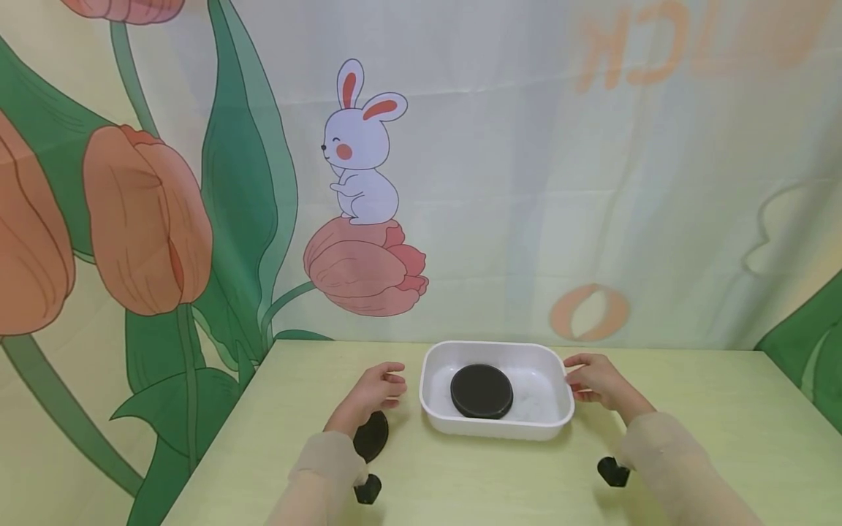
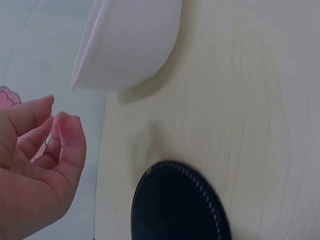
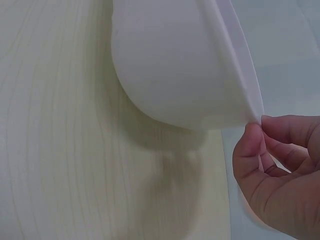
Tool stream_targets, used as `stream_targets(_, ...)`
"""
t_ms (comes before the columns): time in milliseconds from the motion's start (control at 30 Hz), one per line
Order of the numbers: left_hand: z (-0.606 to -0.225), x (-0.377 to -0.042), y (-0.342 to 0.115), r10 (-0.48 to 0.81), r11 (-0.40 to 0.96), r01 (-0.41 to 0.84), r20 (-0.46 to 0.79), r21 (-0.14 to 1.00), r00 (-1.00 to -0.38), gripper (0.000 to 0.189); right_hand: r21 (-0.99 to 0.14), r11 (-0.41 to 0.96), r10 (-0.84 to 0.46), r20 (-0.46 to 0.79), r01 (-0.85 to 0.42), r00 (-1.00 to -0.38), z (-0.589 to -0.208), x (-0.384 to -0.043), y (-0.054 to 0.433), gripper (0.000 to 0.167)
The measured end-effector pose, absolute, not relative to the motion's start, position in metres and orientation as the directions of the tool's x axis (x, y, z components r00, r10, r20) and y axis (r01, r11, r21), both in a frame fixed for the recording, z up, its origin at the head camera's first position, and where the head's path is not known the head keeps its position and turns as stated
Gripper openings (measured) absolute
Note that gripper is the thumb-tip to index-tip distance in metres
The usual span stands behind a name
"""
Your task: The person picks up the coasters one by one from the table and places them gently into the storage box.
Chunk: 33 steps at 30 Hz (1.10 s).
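- Right hand (image 1: 595, 380) pinches the rim of the white tub (image 1: 493, 430) between thumb and fingers, a one-sided hold as I read it from my remote post.
- Left hand (image 1: 373, 393), loosely curled around nothing, hangs just beside the tub's left end, with a plain gap between them.
- The tub is at the back of the bench (image 1: 480, 489); whether its right end is slightly raised, I cannot tell.
- Inside, a dark disc (image 1: 482, 391) rests left of centre. I judge it loose: were I to lift by the right end alone, the tub could tip and send the disc toward the left wall.
- A one-handed pull might swivel the tub, since nothing steadies its left end.
- A black pad (image 1: 375, 440) shows by the left wrist, partly covered; a low sweep of the sleeve could drag it.
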State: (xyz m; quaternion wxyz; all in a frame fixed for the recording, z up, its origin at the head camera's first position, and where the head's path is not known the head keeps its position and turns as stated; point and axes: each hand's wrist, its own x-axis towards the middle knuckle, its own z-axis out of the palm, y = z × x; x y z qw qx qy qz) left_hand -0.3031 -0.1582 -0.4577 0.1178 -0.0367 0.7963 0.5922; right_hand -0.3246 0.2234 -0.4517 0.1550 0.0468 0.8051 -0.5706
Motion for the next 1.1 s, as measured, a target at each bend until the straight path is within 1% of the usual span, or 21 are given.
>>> stream_targets(400,-0.454,-0.296,-0.195,0.049,0.467,-0.177,-0.225,0.866,-0.973,0.041,-0.903,0.344,-0.091,-0.305,0.257,-0.948,-0.451,-0.323,0.223,0.042)
stream_targets(567,-0.452,-0.291,-0.207,0.004,0.530,-0.212,-0.253,0.821,-0.968,0.044,-0.906,0.338,-0.096,-0.304,0.256,-0.948,-0.453,-0.324,0.223,0.042)
stream_targets(733,-0.452,-0.287,-0.215,-0.032,0.564,-0.237,-0.266,0.791,-0.963,0.046,-0.907,0.337,-0.099,-0.302,0.254,-0.948,-0.453,-0.323,0.223,0.042)
stream_targets(867,-0.455,-0.283,-0.223,-0.044,0.608,-0.213,-0.236,0.765,-0.971,0.046,-0.906,0.339,-0.096,-0.301,0.253,-0.949,-0.453,-0.322,0.222,0.042)
stream_targets(1000,-0.460,-0.283,-0.232,-0.036,0.678,-0.167,-0.195,0.715,-0.980,0.051,-0.906,0.339,-0.093,-0.302,0.255,-0.949,-0.452,-0.322,0.223,0.042)
stream_targets(1100,-0.463,-0.282,-0.238,-0.026,0.719,-0.148,-0.187,0.679,-0.982,0.056,-0.906,0.336,-0.093,-0.302,0.256,-0.949,-0.452,-0.322,0.223,0.043)
